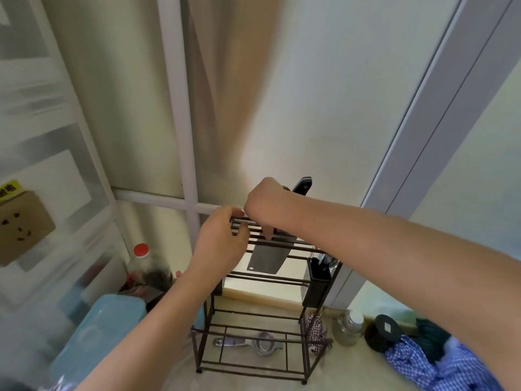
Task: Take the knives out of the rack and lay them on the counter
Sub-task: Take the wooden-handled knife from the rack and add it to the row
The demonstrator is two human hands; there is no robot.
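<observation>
A dark brown wire rack stands on the pale counter. A cleaver hangs blade-down through the rack's top slots; its grey blade shows below the bars and its dark handle end sticks up above. My right hand is shut on the cleaver's handle, thumb pointing down at the slots. My left hand grips the left end of the rack's top bars. I cannot tell whether other knives sit in the rack.
A black utensil holder hangs on the rack's right side. A metal squeezer lies under the rack. A red-capped bottle and a blue tub stand left. A glass jar, a black lid and checked cloth lie right.
</observation>
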